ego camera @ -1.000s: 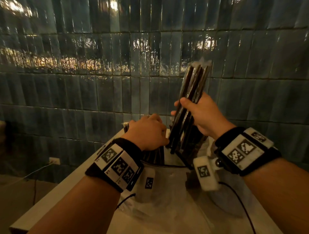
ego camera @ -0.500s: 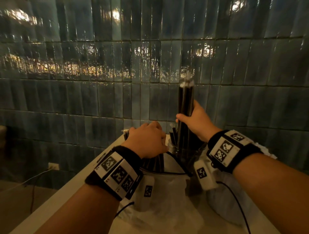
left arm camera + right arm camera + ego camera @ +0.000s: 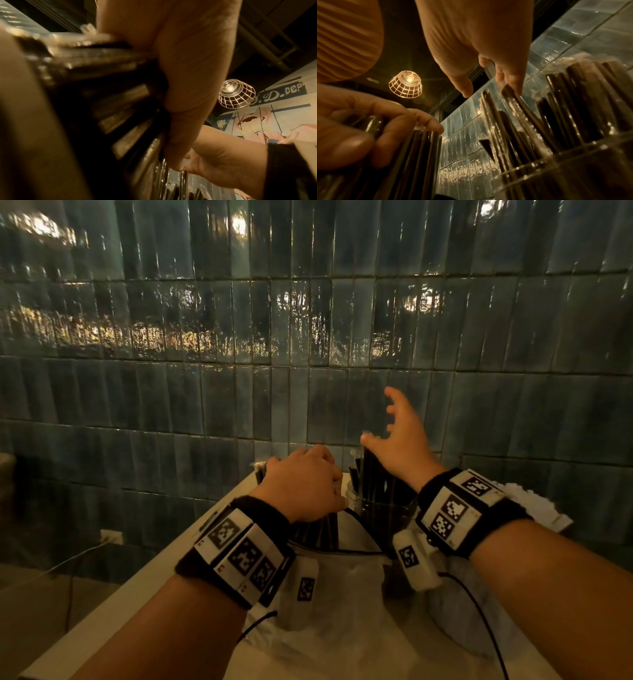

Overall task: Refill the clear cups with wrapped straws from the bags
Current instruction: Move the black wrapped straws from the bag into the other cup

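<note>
A clear cup (image 3: 378, 510) stands on the counter at the tiled wall, with black wrapped straws (image 3: 371, 477) upright in it. My right hand (image 3: 388, 419) hovers over the straw tops with its fingers spread and holds nothing; a fingertip touches one straw top. In the right wrist view the same straws (image 3: 573, 108) rise out of the cup rim (image 3: 573, 155) below the spread fingers (image 3: 508, 75). My left hand (image 3: 308, 474) grips a bundle of wrapped straws (image 3: 318, 530) that sticks out of a clear plastic bag (image 3: 335, 587). Its fingers (image 3: 188, 81) curl round this bundle (image 3: 120, 94).
The white counter (image 3: 178, 563) ends in a left edge beside my left forearm. Dark glazed tiles (image 3: 239, 398) close off the back. A white crumpled stack (image 3: 527, 499) lies at the right, and a grey rounded object (image 3: 455, 611) sits under my right wrist. Cables trail across the bag.
My right hand lowered its bundle of straws into the clear cup, let go of it and spread its fingers. The left hand kept its grip in place.
</note>
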The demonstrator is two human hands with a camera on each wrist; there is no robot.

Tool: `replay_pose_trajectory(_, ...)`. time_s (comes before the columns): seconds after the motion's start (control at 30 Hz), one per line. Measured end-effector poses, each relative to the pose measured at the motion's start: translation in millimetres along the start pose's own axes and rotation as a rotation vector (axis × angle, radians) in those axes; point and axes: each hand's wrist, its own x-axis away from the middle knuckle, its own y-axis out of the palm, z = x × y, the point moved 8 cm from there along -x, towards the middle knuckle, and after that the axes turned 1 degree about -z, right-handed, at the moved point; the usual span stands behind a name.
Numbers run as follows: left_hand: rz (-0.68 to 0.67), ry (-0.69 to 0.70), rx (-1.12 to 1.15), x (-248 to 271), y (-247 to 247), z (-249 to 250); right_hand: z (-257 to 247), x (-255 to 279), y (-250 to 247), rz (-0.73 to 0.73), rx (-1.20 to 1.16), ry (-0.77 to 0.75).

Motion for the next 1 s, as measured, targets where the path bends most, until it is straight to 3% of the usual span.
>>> replay_pose_trajectory(0.1, 0.011, -0.002, 0.004, 1, -1, -1, -10, 3, 16, -0.169, 0.329, -0.122)
replay_pose_trajectory(0.2, 0.009, -0.006, 0.000, 2, -1, 0, 6, 16, 39, -0.442, 0.596, -0.059)
replay_pose_trajectory(0.37, 0.002, -0.003, 0.010, 2, -1, 0, 13, 24, 38, -0.500, 0.754, -0.017)
replay_pose_trajectory(0.47, 0.005, -0.003, 0.005, 2, -1, 0, -3, 23, 30, -0.412, 0.593, -0.071)
replay_pose_trajectory(0.6, 0.014, -0.006, 0.002, 3, -2, -1, -28, 44, 17, -0.240, 0.145, -0.050)
replay_pose_trajectory(0.83, 0.041, -0.008, 0.056, 6, -4, -3, -9, 112, 51, -0.354, -0.409, 0.295)
replay_pose_trajectory(1.0, 0.054, -0.014, 0.069, 9, -4, -4, 0, 131, 68, -0.403, -0.536, 0.325)
